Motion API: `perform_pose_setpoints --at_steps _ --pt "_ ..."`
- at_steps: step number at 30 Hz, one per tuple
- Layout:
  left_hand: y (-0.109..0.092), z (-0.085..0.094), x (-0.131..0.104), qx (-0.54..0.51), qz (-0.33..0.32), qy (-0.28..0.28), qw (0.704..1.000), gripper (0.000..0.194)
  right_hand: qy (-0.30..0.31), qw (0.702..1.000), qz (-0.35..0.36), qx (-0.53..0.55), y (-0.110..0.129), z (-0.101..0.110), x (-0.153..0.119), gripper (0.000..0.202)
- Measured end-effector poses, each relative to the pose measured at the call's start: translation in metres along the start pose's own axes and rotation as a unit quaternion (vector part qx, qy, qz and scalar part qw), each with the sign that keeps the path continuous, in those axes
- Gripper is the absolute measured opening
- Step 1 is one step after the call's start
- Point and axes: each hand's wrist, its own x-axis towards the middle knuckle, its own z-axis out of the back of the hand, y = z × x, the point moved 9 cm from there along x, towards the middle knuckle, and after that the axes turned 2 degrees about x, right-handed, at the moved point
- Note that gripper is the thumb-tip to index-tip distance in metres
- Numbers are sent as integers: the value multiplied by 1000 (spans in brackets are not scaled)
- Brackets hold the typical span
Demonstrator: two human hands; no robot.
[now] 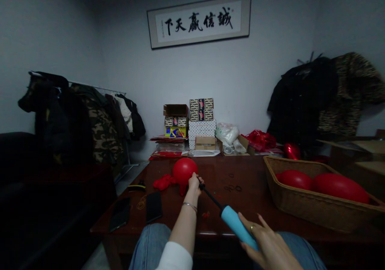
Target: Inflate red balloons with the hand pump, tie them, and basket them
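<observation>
A round red balloon point(184, 170), partly inflated, sits on the nozzle end of a hand pump. My left hand point(196, 182) is closed around the balloon's neck and the pump's black tip. From there a black rod slants down to the right into the light blue pump barrel point(237, 226). My right hand point(266, 240), with a gold ring, is wrapped around the barrel's lower part, some fingers stretched out. Beside the balloon on the left lies a small heap of limp red balloons point(163, 182) on the dark wooden table point(216, 168).
A wicker basket point(306, 212) with inflated red balloons stands at the right. Two dark phones point(154, 206), a black-and-yellow item point(137, 187) and rubber bands point(141, 202) lie at the left. Stacked boxes point(202, 129) and a clear plastic bag point(227, 133) line the back.
</observation>
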Motion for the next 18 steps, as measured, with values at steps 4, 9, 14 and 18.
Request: perform_pose_setpoints --at_steps 4,9,14,18 --pt "12 -12 -9 -2 6 8 1000 25 -14 1000 -14 -1 0 -4 16 53" --pt "25 -27 -19 10 -1 18 1000 25 -13 999 -29 -17 3 -14 51 54" --pt "25 -20 -15 27 -13 13 999 25 -10 999 -37 -25 9 -25 70 54" --pt "24 -12 -6 18 -8 19 1000 24 -12 999 -33 -15 15 -28 63 54"
